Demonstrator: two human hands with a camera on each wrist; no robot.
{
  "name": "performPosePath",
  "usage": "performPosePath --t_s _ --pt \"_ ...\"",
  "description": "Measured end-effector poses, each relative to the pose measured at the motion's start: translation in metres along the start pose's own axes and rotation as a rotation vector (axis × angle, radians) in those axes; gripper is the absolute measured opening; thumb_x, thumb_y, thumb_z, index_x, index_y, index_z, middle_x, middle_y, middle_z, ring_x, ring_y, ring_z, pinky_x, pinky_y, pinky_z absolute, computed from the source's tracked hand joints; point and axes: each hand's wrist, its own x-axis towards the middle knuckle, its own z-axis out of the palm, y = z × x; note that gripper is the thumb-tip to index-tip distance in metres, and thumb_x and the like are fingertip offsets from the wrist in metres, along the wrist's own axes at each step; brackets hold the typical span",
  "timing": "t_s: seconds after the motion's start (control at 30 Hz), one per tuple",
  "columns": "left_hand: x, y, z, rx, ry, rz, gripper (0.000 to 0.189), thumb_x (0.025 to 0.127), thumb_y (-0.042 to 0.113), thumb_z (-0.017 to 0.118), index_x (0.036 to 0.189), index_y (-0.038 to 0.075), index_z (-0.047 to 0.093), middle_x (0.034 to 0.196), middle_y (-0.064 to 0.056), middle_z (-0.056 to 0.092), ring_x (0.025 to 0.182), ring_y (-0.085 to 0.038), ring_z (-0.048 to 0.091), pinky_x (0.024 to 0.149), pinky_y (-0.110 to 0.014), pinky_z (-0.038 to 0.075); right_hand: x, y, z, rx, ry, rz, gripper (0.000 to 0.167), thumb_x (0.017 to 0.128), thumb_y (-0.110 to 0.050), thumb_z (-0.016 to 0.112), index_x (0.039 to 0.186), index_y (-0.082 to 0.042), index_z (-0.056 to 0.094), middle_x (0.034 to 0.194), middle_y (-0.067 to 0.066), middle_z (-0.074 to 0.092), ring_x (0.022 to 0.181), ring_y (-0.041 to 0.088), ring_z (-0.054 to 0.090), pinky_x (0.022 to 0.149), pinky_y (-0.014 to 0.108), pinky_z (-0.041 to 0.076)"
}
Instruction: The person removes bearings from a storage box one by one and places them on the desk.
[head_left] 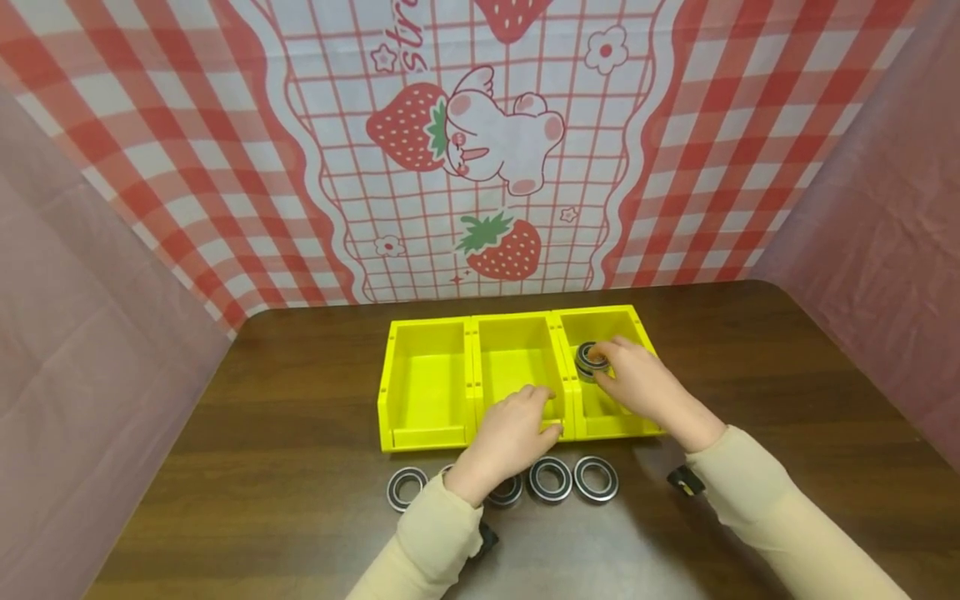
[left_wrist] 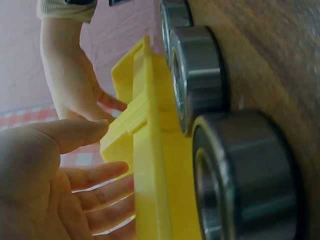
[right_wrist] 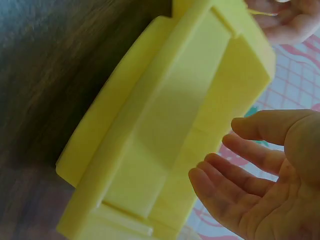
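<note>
My right hand point(head_left: 636, 382) reaches into the right yellow bin point(head_left: 617, 427), its fingertips beside a ball bearing point(head_left: 582, 360) in there. A second bearing may lie under that one. In the right wrist view the right hand point(right_wrist: 272, 185) has its thumb and fingers apart, with no bearing seen between them. Over the front of the middle yellow bin point(head_left: 513, 367), my left hand point(head_left: 508, 440) hovers with loosely bent fingers. The left wrist view shows that left hand point(left_wrist: 55, 175) holding nothing. Several bearings stand in a row before the bins, one mostly hidden by the left wrist.
The left yellow bin point(head_left: 429, 437) adjoins the middle one. Bearings in the row include a left end one point(head_left: 392, 492), one near the middle point(head_left: 550, 497) and a right end one point(head_left: 596, 497). A checked strawberry cloth point(head_left: 322, 208) hangs behind the brown table point(head_left: 247, 467).
</note>
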Motion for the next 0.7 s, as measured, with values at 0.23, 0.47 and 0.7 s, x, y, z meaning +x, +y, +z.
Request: performPosePath --t_s 0.23,0.47,0.7 --pt "0.003 0.005 0.01 -0.057 0.003 -0.063 0.043 0.09 0.034 0.054 0.12 0.005 0.053 0.111 -0.009 0.059 0.093 -0.021 0.059 0.076 -0.033 0.049 0.016 0.008 0.01 -0.025 0.013 -0.019 0.034 0.08 -0.007 0.063 0.11 0.008 0.057 0.103 0.023 0.055 0.091 0.033 0.055 0.079 0.045 0.047" --pt "0.004 0.002 0.016 -0.053 0.005 -0.061 0.039 0.089 0.034 0.054 0.115 0.004 0.057 0.106 -0.008 0.06 0.09 -0.022 0.06 0.074 -0.033 0.049 0.024 0.015 0.022 -0.04 -0.068 0.013 0.047 0.08 -0.014 0.066 0.12 0.007 0.051 0.111 0.025 0.051 0.1 0.037 0.052 0.085 0.048 0.044" --pt "0.005 0.001 0.017 -0.021 0.01 -0.024 0.033 0.088 0.031 0.056 0.108 0.005 0.06 0.099 -0.007 0.062 0.085 -0.021 0.06 0.071 -0.031 0.049 0.03 0.019 0.027 -0.044 -0.085 0.029 0.053 0.08 -0.015 0.066 0.124 0.008 0.047 0.117 0.029 0.048 0.105 0.041 0.049 0.09 0.051 0.04"
